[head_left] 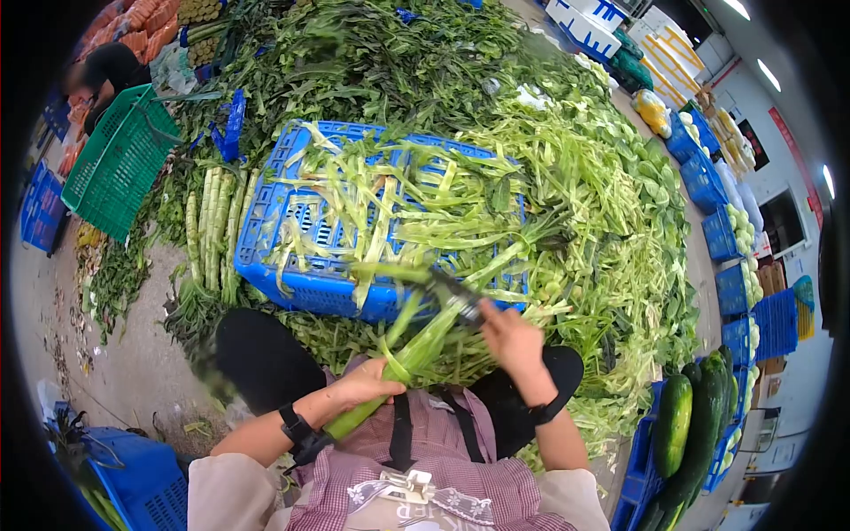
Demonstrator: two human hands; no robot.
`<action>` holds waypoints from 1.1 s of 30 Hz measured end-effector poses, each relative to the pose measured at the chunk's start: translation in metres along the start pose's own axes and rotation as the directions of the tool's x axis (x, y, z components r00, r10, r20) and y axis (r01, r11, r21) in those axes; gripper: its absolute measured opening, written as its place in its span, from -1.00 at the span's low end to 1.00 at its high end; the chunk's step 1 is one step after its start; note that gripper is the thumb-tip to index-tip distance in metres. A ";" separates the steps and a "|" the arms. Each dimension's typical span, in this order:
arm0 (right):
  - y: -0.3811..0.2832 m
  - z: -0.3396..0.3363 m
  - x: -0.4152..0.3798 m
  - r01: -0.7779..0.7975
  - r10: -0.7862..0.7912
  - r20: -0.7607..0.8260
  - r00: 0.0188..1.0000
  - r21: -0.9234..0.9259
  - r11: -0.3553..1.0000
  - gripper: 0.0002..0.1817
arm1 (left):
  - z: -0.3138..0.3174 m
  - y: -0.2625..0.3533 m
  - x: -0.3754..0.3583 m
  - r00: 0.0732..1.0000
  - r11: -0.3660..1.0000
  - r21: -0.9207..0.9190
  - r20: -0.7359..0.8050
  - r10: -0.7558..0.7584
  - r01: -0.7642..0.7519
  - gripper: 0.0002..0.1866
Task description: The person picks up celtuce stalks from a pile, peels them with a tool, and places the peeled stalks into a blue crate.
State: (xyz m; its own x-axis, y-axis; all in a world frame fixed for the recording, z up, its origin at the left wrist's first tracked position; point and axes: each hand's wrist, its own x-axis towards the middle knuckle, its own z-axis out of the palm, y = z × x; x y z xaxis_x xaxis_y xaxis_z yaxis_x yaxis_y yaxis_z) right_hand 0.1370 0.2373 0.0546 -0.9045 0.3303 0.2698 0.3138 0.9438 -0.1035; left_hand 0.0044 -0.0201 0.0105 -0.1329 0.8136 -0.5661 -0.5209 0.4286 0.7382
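At far left a green crate (119, 159) stands tilted beside another person (104, 73). Peeled stalks (212, 230) lie in a row next to a blue crate (310, 288), which is draped with green peelings (390, 199). The left hand (370, 382) wraps its fingers tight around a thick green stem (416, 350), held slanting over the lap. The right hand (509, 341) grips a knife (456, 296) against the stem's upper end. Dark cucumbers (686, 425) sit in crates at right.
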 end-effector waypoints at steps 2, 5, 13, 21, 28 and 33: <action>0.047 0.010 0.016 -0.229 0.230 0.006 0.973 -0.064 0.971 -0.54 | 0.006 0.006 -0.004 1.000 0.994 0.104 0.023 0.009 -0.011 -0.50; 0.088 0.016 0.030 -0.436 0.433 0.068 0.899 0.222 0.872 -0.58 | 0.010 0.006 -0.006 0.986 0.993 0.089 -0.141 0.086 -0.073 -0.46; -0.029 0.007 -0.021 -0.049 0.051 -0.009 0.999 0.147 0.988 -0.58 | -0.005 -0.003 0.000 0.997 0.991 -0.125 0.065 0.050 -0.041 -0.42; -0.008 0.006 -0.010 -0.001 0.002 -0.030 1.000 0.014 1.000 -0.52 | -0.004 -0.002 -0.004 0.999 1.000 -0.014 0.045 0.021 -0.021 -0.41; 0.096 0.031 0.015 -0.477 0.500 0.093 0.861 0.491 0.729 -0.57 | 0.001 0.000 -0.008 0.974 0.849 0.506 -0.066 0.215 -0.153 -0.28; 0.055 0.023 0.009 -0.600 0.721 0.386 0.575 0.798 0.051 -0.60 | 0.004 -0.001 -0.014 0.930 0.652 0.747 -0.139 0.341 -0.128 -0.22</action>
State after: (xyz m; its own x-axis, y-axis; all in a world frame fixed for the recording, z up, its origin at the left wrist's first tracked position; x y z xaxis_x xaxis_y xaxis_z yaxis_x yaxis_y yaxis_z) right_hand 0.1395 0.2923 0.0293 -0.4056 0.8671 -0.2891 0.3286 -0.1568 -0.9314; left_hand 0.0105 -0.0302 0.0189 -0.4182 0.8481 -0.3254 0.3076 0.4693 0.8277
